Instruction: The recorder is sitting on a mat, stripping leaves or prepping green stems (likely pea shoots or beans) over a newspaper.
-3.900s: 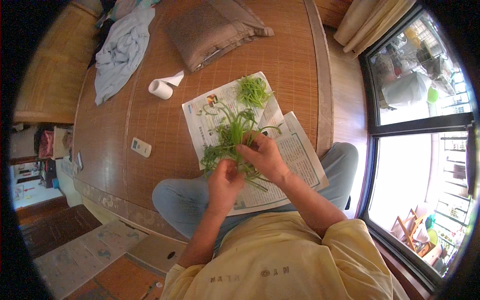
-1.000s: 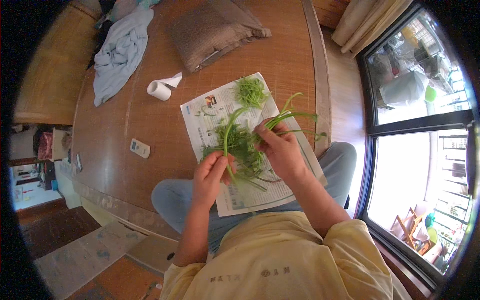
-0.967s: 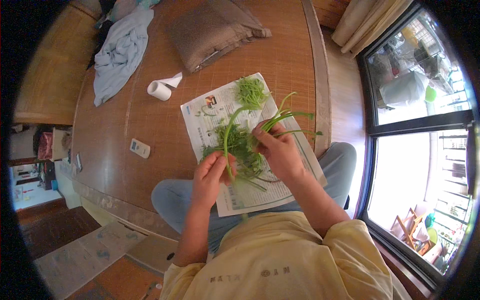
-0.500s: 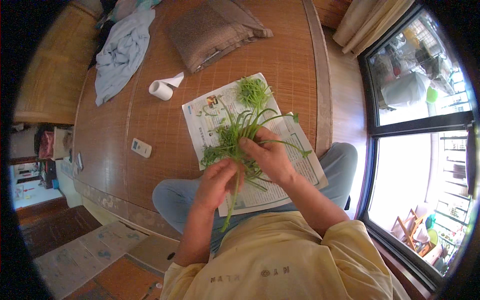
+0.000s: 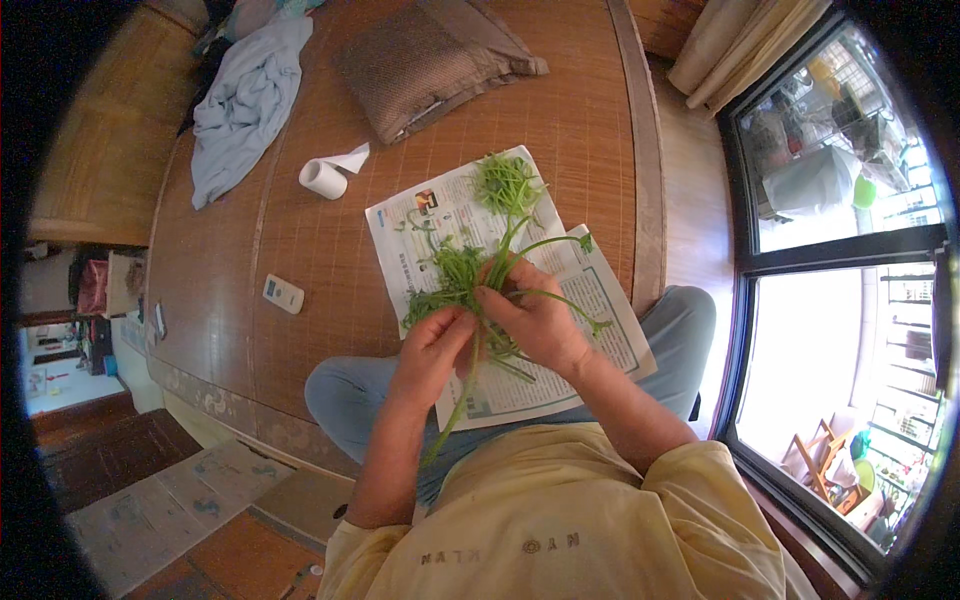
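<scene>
Both my hands work close together over a newspaper (image 5: 590,360) spread in front of my crossed legs. My left hand (image 5: 437,350) pinches a long green herb stalk (image 5: 458,415), which hangs down past my wrist toward my lap. Closed round several leafy stems (image 5: 508,240) is my right hand (image 5: 535,310), its thumb and fingertips close to the left ones. A loose heap of leafy greens (image 5: 455,270) lies just beyond the fingers and is partly hidden by them. Farther off on the paper sits a separate bunch of thin green stems (image 5: 505,185).
The paper lies on a brown woven mat (image 5: 340,250). To the left are a white paper roll (image 5: 323,179) and a white remote control (image 5: 283,294). A brown cushion (image 5: 435,65) and a pale blue cloth (image 5: 250,105) lie farther away. A dark-framed window (image 5: 745,260) stands at right.
The stems in my right hand have drawn together, with fewer fanning out. The stalk below my left hand now hangs a little farther left. Both hands have barely moved.
</scene>
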